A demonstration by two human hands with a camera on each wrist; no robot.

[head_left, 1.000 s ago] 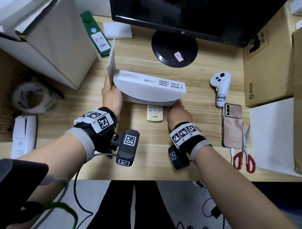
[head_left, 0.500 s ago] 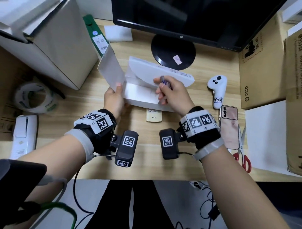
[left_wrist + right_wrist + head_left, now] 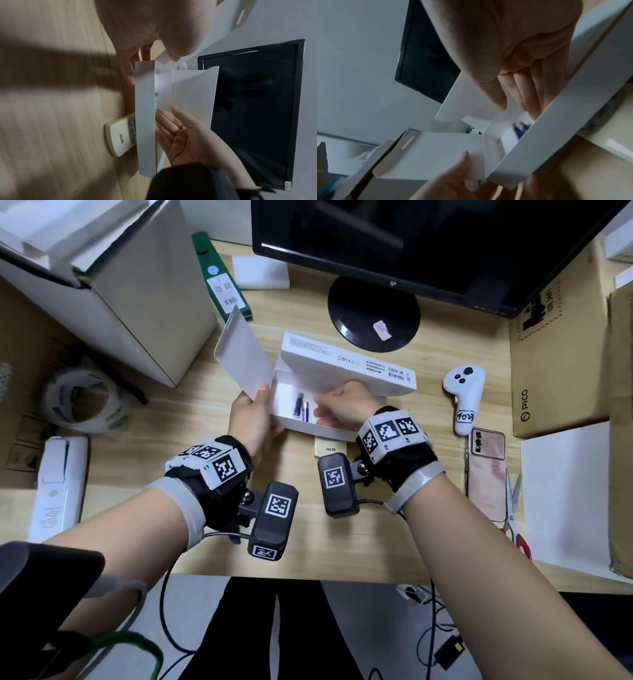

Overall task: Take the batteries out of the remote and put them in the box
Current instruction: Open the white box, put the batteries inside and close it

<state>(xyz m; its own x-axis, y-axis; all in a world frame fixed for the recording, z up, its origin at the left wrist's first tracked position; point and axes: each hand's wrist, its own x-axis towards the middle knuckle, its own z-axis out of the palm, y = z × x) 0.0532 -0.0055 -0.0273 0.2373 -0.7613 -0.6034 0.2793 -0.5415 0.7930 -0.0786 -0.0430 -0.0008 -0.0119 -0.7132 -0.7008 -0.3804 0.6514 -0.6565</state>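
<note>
A white cardboard box [image 3: 346, 364] lies open at mid-desk. Two dark blue batteries [image 3: 301, 408] lie side by side on its floor; the right wrist view shows them blurred [image 3: 521, 128]. My left hand [image 3: 257, 402] pinches the box's raised end flap [image 3: 245, 356] between thumb and fingers. My right hand [image 3: 329, 409] hovers over the box interior, fingers straight and empty, its bare palm [image 3: 185, 132] showing in the left wrist view. The cream remote [image 3: 330, 447] marked AUX sticks out from under the box's near wall [image 3: 145, 108]; most of it is hidden.
A monitor on a round black stand [image 3: 373, 313] rises behind the box. To the right lie a white controller [image 3: 464, 392], a pink phone [image 3: 486, 474] and red-handled scissors [image 3: 513, 518]. Cardboard boxes flank both sides; a tape roll [image 3: 84, 400] lies left.
The box lid has swung back open. Half a second ago my right hand held a battery above the box; now it is empty and two batteries lie inside.
</note>
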